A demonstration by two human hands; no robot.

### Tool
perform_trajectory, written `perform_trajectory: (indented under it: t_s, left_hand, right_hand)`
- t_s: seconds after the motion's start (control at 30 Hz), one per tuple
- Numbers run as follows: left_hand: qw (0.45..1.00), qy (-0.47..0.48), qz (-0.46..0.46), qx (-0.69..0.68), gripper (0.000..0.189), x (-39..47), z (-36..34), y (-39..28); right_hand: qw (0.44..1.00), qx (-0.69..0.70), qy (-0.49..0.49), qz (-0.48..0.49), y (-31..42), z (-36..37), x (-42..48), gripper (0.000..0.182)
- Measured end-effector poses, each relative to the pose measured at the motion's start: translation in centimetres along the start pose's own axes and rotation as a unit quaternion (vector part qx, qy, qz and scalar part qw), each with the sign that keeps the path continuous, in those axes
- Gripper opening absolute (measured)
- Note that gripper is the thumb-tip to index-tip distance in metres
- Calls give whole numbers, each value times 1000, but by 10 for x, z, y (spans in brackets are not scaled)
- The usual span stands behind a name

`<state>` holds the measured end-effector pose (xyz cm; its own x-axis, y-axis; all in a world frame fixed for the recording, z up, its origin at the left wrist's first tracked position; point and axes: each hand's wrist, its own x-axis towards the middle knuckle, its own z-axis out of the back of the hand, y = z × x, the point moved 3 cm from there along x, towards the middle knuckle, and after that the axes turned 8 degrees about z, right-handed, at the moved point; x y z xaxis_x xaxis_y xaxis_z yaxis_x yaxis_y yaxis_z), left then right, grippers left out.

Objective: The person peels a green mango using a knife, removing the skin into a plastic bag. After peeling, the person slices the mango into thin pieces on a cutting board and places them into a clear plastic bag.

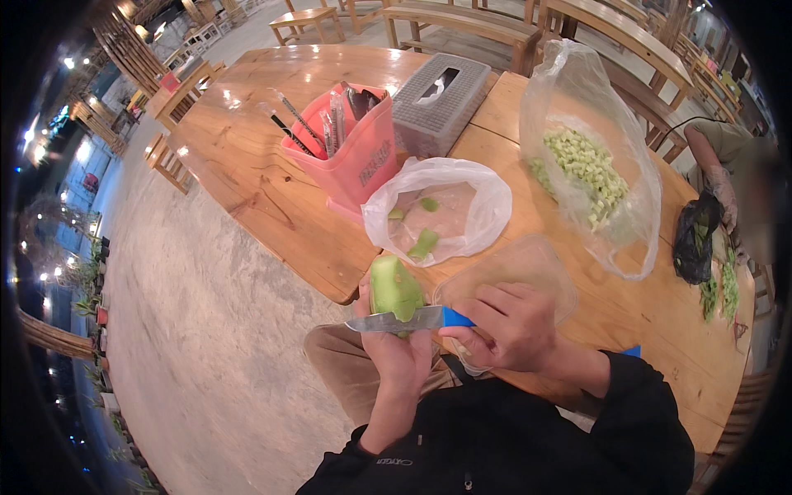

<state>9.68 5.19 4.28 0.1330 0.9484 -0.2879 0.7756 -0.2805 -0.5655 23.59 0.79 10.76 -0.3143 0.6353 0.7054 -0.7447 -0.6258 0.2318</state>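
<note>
In my left hand (397,359) rests a pale green, partly peeled fruit or vegetable (388,288), held upright past the table's edge. A flap of its skin hangs over the knife blade. My right hand (516,322) grips the blue handle of a kitchen knife (402,320), whose blade lies across the lower part of the green piece. Just beyond, an open white plastic bag (489,185) has several green peelings (424,243) inside. Partly under my right hand is a clear plastic tray or lid (550,263).
A clear bag of diced pale green pieces (588,170) stands to the right. Further back are a pink utensil holder (352,154) and a grey tissue box (439,93). At far right, a gloved person (724,185) works beside a black bag (696,238) and cut greens (730,288).
</note>
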Motion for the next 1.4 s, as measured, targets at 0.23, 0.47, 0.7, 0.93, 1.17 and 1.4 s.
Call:
perform_trajectory:
  t_s: [0.23, 0.47, 0.7, 0.93, 1.17, 1.4]
  left_hand:
    - [998, 41, 4, -49, 39, -7, -2, 1]
    - [998, -23, 43, -43, 31, -6, -9, -11]
    - [1000, -15, 7, -4, 34, -7, -9, -17]
    - [1000, 19, 17, 5, 33, -9, -14, -11]
    - [999, 35, 39, -15, 32, -8, -7, 0]
    - [997, 28, 63, -26, 35, -8, -6, 0]
  right_hand:
    - [1000, 7, 19, 1, 3, -3, 7, 27]
    - [999, 25, 16, -27, -6, 5, 6, 25]
    - [999, 27, 11, -26, -6, 9, 11, 25]
    - [998, 53, 28, -16, -6, 2, 12, 24]
    - [997, 66, 18, -29, -8, -5, 10, 24]
    - [998, 52, 34, -26, -14, -3, 10, 24]
